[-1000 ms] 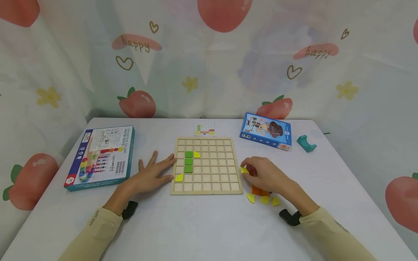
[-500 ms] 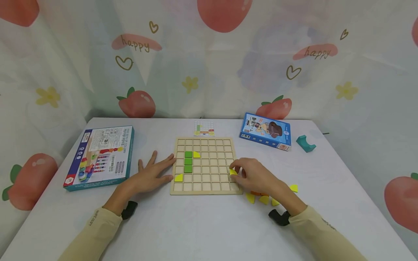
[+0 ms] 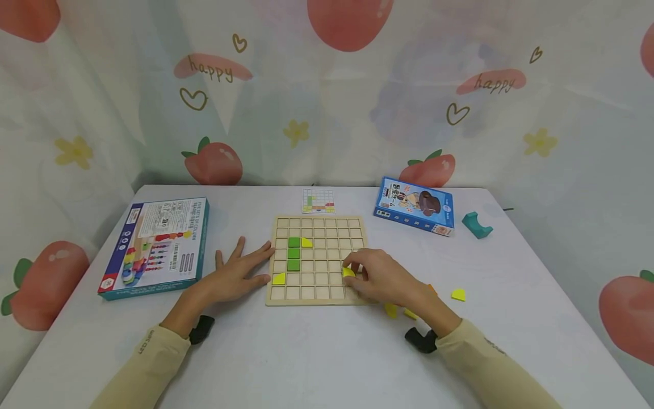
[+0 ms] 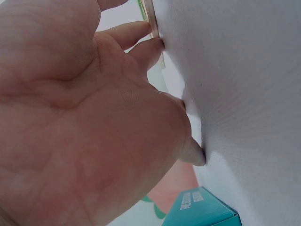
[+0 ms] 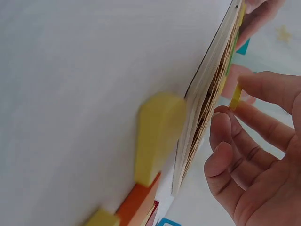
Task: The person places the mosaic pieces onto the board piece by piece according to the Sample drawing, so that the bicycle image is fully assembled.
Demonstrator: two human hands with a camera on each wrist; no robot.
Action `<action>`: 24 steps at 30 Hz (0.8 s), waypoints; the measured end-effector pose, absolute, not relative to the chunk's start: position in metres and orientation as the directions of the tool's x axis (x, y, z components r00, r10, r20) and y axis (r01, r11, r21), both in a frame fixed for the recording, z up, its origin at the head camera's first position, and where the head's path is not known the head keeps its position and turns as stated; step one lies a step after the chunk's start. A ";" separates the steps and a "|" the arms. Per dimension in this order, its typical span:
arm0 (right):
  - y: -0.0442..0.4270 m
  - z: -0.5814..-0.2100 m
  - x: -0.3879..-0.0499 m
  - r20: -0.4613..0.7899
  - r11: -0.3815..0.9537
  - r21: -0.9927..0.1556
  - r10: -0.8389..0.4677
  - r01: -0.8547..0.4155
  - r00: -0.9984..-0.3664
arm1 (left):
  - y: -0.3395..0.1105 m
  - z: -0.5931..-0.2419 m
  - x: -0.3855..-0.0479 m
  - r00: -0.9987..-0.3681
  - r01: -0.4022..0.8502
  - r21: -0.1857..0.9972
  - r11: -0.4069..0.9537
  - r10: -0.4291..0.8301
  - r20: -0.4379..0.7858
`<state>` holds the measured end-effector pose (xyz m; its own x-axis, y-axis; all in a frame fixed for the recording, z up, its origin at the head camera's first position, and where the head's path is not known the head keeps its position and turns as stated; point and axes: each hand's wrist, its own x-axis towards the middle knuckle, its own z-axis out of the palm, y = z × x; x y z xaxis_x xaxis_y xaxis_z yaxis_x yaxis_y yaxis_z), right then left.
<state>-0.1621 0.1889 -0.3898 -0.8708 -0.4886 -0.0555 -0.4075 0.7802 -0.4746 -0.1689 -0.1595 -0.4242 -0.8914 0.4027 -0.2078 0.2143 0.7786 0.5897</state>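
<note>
A wooden grid board (image 3: 322, 302) lies mid-table. Three green square tiles (image 3: 293, 254) form a column in its cells, with a yellow quarter-round tile (image 3: 306, 243) beside the top one. Another yellow tile (image 3: 279, 279) sits in a cell near the left edge. My left hand (image 3: 235, 277) rests with fingers spread, its fingertips touching the board's left edge. Over the board's right part, my right hand (image 3: 375, 275) pinches a yellow quarter-round tile (image 5: 236, 97) between thumb and fingers. In the right wrist view that tile is held just above the board.
Loose yellow tiles (image 3: 458, 295) and an orange tile (image 5: 138, 200) lie right of the board, partly hidden by the right forearm. A pattern card (image 3: 318, 201) lies behind the board. A teal-edged box (image 3: 158, 244) stands left; a blue box (image 3: 415, 205) and teal curved piece (image 3: 477, 225) lie back right.
My right hand has moved left from the loose tiles to over the board, carrying the yellow tile. The left hand has stayed at the board's left edge.
</note>
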 end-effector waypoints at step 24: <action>0.142 -0.388 -0.162 -0.047 0.748 -0.491 -0.535 -0.447 -0.844 | -0.159 -0.421 -0.168 -0.889 0.212 0.593 0.777 0.405 -0.214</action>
<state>-0.1623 0.1422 -0.3882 -0.8437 -0.5348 -0.0466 -0.4469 0.7477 -0.4911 -0.1680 -0.1594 -0.4210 -0.8890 0.4050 -0.2136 0.2116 0.7771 0.5928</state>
